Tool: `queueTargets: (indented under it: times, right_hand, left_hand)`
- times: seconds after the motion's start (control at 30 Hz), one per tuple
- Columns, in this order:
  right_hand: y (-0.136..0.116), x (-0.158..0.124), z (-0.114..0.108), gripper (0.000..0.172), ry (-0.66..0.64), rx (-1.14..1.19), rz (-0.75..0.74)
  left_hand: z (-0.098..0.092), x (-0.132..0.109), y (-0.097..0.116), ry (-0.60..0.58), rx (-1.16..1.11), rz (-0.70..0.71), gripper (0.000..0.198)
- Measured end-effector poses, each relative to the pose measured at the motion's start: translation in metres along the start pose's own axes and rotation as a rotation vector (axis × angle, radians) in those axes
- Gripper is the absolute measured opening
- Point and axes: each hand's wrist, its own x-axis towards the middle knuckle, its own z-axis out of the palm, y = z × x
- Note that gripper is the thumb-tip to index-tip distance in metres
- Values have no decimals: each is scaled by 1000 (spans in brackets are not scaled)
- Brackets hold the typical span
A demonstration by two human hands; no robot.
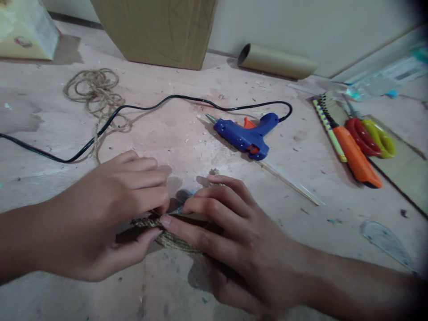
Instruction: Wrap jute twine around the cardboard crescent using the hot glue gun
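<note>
Scuffed pinkish work surface (pixel 174 147) spreads beneath everything, bits of debris dotted over it, with a cardboard panel (pixel 157 31) and a cardboard tube (pixel 281 62) along the pale wall at the back. Near the front, between both hands, is a twine-wrapped piece (pixel 177 243), its rows of cord lying side by side and a strip of cardboard showing at its upper edge. The left hand (pixel 123 196) pinches its near end between thumb and index finger, the other fingers curled close together. The right hand (pixel 237 232) presses an index fingertip onto the same edge; its other fingers bend over the far side, and its thumb tip is hidden, so its hold cannot be told. Loose jute twine (pixel 90 89) lies tangled beyond the left hand, one strand running toward it. A blue glue gun (pixel 240 136) rests on its side, apart from the hands. Laying and pressing cord seems the step in hand; the next move probably calls for firm fingertip pressure and a taut strand.
</note>
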Motion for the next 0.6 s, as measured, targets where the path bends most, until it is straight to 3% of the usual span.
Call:
queueTargets:
  times: [0.6]
  right_hand:
    - [1, 0, 1, 43, 55, 10, -5]
  left_hand:
    - [2, -2, -2, -21, -35, -18, 15]
